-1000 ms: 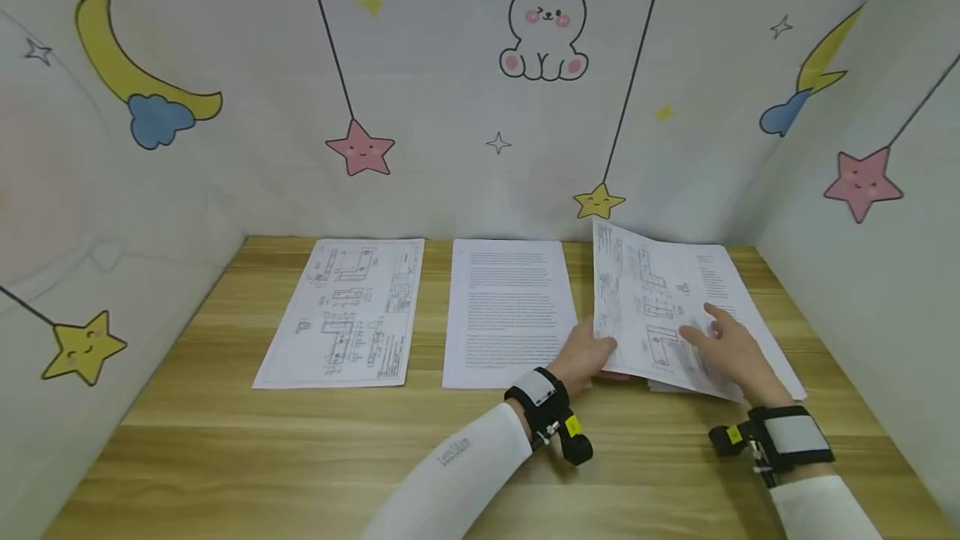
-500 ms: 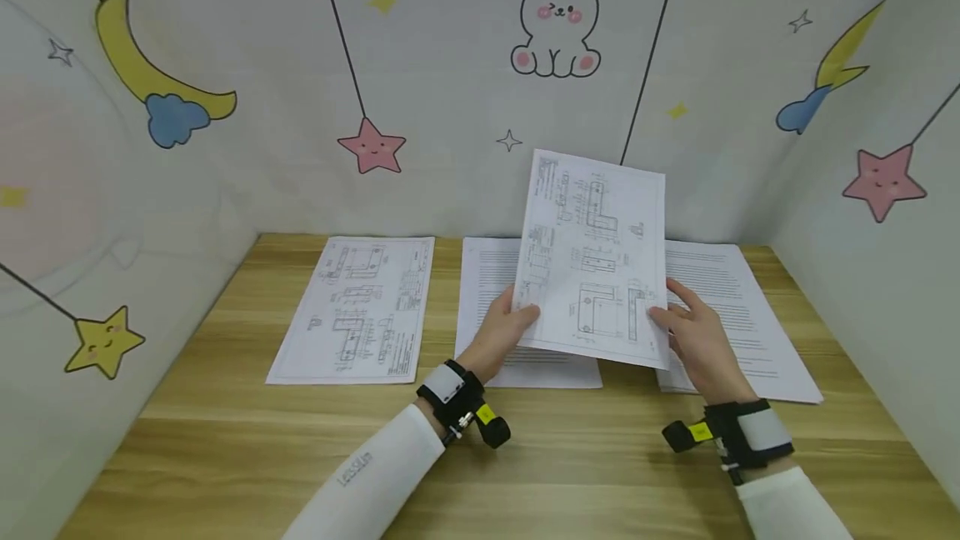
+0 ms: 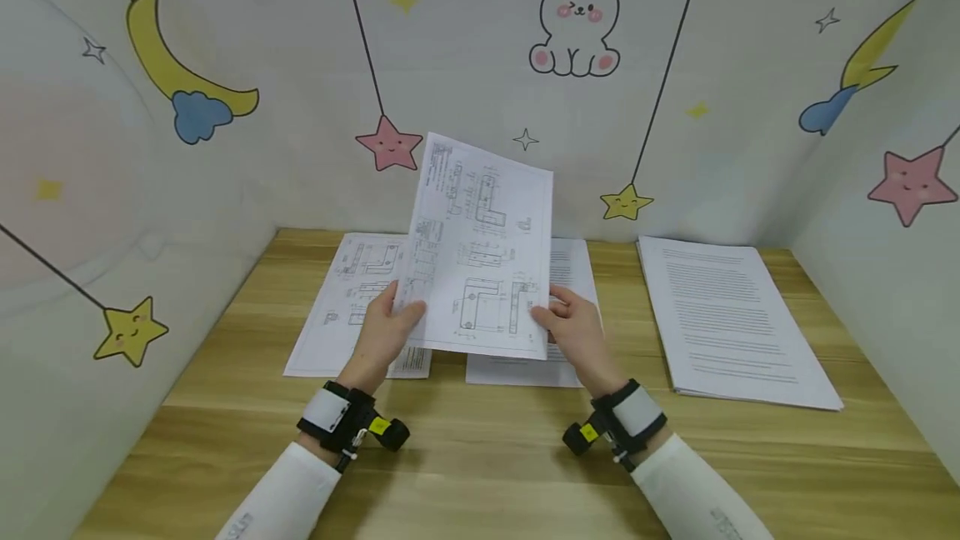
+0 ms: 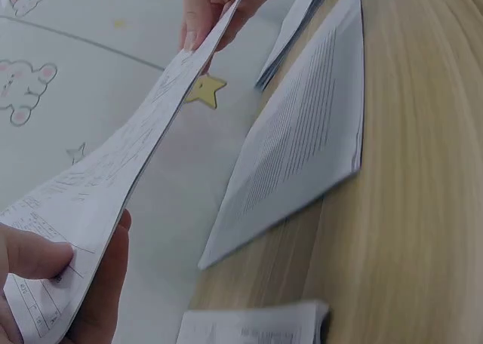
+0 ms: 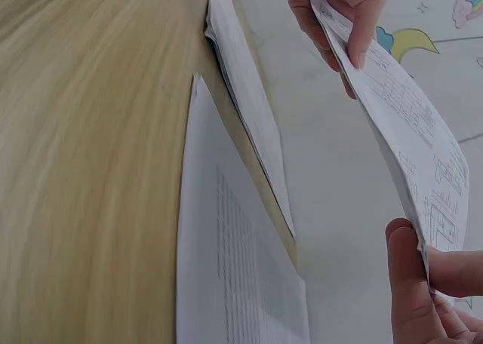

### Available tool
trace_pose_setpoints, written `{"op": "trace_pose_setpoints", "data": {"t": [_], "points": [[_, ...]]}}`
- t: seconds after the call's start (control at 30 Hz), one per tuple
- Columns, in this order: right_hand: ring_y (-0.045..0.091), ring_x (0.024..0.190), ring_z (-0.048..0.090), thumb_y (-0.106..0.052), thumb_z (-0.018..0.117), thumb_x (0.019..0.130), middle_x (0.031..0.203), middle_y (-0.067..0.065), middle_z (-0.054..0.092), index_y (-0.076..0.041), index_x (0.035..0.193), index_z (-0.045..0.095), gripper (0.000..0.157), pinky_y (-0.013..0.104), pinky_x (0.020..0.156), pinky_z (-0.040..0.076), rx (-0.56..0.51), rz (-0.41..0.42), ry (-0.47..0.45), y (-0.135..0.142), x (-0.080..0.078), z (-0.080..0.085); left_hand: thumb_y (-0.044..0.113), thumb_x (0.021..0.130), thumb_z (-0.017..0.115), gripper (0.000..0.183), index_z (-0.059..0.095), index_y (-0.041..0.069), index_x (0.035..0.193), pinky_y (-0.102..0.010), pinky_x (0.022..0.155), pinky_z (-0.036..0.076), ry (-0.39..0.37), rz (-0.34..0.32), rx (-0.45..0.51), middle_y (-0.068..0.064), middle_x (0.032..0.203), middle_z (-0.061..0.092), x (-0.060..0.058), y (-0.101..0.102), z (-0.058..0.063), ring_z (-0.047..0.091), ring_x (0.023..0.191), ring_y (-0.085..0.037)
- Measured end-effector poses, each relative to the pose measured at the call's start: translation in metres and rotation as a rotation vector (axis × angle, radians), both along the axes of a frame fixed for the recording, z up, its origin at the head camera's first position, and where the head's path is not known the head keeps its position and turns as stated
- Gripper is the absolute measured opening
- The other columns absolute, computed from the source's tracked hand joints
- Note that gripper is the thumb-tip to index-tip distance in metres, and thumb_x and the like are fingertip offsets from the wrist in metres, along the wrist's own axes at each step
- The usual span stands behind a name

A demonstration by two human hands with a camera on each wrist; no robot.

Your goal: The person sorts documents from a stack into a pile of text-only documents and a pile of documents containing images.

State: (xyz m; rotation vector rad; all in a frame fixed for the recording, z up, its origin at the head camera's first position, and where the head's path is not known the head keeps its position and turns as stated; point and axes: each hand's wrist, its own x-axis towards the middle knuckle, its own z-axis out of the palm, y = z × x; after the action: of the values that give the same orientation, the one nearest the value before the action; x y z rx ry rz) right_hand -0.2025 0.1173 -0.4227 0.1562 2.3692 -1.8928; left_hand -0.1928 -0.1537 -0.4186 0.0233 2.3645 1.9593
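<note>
Both hands hold up a white sheet with a technical drawing (image 3: 480, 240), raised above the table and tilted toward the head camera. My left hand (image 3: 377, 337) pinches its lower left edge, thumb on the printed face and fingers behind. On the lower right edge, my right hand (image 3: 583, 333) has the same kind of pinch. The wrist views show the paper bending slightly between them; whether it is one sheet or several I cannot tell. Behind it lie a drawing pile (image 3: 318, 348) at left and a text-page pile (image 3: 517, 370) in the middle, both partly covered from view.
Another pile of text pages (image 3: 738, 323) lies at the right of the wooden table (image 3: 487, 457). A white backdrop (image 3: 465, 40) printed with stars, a moon and a rabbit rises at the back and sides.
The drawing sheet has come up off the right pile, exposing text pages there, and moved left over the middle. My right hand, earlier loosely at the sheet, now grips its right edge.
</note>
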Motion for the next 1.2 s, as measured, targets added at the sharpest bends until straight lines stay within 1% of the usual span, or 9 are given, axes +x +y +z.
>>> {"op": "trace_pose_setpoints", "data": {"t": [0.13,0.3,0.5,0.6,0.77,0.97,1.07,1.17,1.2], "points": [[0.015,0.083,0.071,-0.015,0.066,0.095,0.11,0.015,0.074,-0.005,0.135,0.057,0.043,0.027,0.068,0.058,-0.034,0.079,-0.006,-0.039,-0.006,-0.006,0.02,0.104,0.047,0.048,0.038,0.014,0.151,-0.045,0.11,0.041,-0.037,0.087,-0.098,-0.011,0.148,0.051,0.004,-0.037,-0.007,0.051,0.134,-0.026],[0.011,0.062,0.067,-0.018,0.067,0.094,0.092,0.014,0.076,0.001,0.12,0.065,0.033,0.026,0.058,0.057,0.051,0.21,-0.024,-0.076,-0.012,-0.012,0.024,0.105,0.046,0.053,0.032,0.007,0.153,-0.043,0.108,0.041,-0.09,0.175,-0.227,-0.016,0.148,0.049,0.004,-0.074,-0.014,0.05,0.13,-0.027],[0.009,0.049,0.06,-0.004,0.06,0.092,0.076,0.012,0.073,0.005,0.129,0.06,0.038,0.023,0.051,0.055,0.154,0.347,-0.036,-0.109,-0.014,-0.02,0.022,0.105,0.04,0.057,0.023,0.002,0.156,-0.052,0.116,0.036,-0.163,0.208,-0.277,-0.022,0.154,0.04,0.003,-0.104,-0.024,0.044,0.136,-0.033],[0.009,0.049,0.06,-0.001,0.059,0.09,0.071,0.01,0.071,0.002,0.133,0.059,0.043,0.022,0.05,0.054,0.208,0.354,-0.02,-0.123,-0.014,-0.026,0.019,0.104,0.039,0.057,0.023,0.001,0.156,-0.055,0.115,0.036,-0.195,0.232,-0.303,-0.025,0.153,0.039,0.003,-0.112,-0.029,0.044,0.135,-0.036],[0.008,0.046,0.058,-0.002,0.062,0.089,0.063,0.007,0.069,0.0,0.135,0.059,0.046,0.021,0.047,0.052,0.25,0.315,-0.023,-0.137,-0.014,-0.029,0.017,0.103,0.042,0.055,0.028,-0.004,0.153,-0.055,0.109,0.041,-0.234,0.272,-0.394,-0.029,0.148,0.043,0.005,-0.121,-0.034,0.048,0.129,-0.039],[0.008,0.041,0.057,-0.004,0.065,0.087,0.057,0.008,0.068,0.001,0.128,0.064,0.041,0.017,0.04,0.043,0.314,0.331,-0.009,-0.137,-0.012,-0.026,0.018,0.098,0.053,0.061,0.032,-0.011,0.148,-0.057,0.102,0.043,-0.199,0.274,-0.647,-0.036,0.143,0.045,0.001,-0.127,-0.029,0.05,0.125,-0.048],[0.009,0.044,0.059,-0.009,0.065,0.09,0.062,0.01,0.07,0.001,0.126,0.066,0.037,0.017,0.043,0.044,0.297,0.374,-0.018,-0.128,-0.01,-0.026,0.021,0.096,0.055,0.068,0.027,-0.011,0.15,-0.061,0.107,0.038,-0.223,0.282,-0.738,-0.037,0.147,0.039,-0.001,-0.125,-0.025,0.044,0.131,-0.052],[0.01,0.049,0.062,-0.013,0.063,0.094,0.075,0.013,0.073,0.002,0.127,0.065,0.036,0.021,0.048,0.052,0.243,0.403,-0.028,-0.113,-0.009,-0.025,0.024,0.097,0.053,0.066,0.03,-0.011,0.149,-0.063,0.108,0.036,-0.196,0.316,-0.808,-0.037,0.147,0.038,-0.004,-0.119,-0.023,0.04,0.133,-0.053],[0.01,0.051,0.063,-0.015,0.063,0.095,0.079,0.014,0.074,0.002,0.128,0.063,0.038,0.023,0.05,0.054,0.221,0.401,-0.034,-0.107,-0.009,-0.024,0.025,0.098,0.052,0.064,0.033,-0.01,0.148,-0.063,0.105,0.039,-0.18,0.323,-0.834,-0.037,0.145,0.041,-0.005,-0.116,-0.022,0.043,0.131,-0.053]]}}
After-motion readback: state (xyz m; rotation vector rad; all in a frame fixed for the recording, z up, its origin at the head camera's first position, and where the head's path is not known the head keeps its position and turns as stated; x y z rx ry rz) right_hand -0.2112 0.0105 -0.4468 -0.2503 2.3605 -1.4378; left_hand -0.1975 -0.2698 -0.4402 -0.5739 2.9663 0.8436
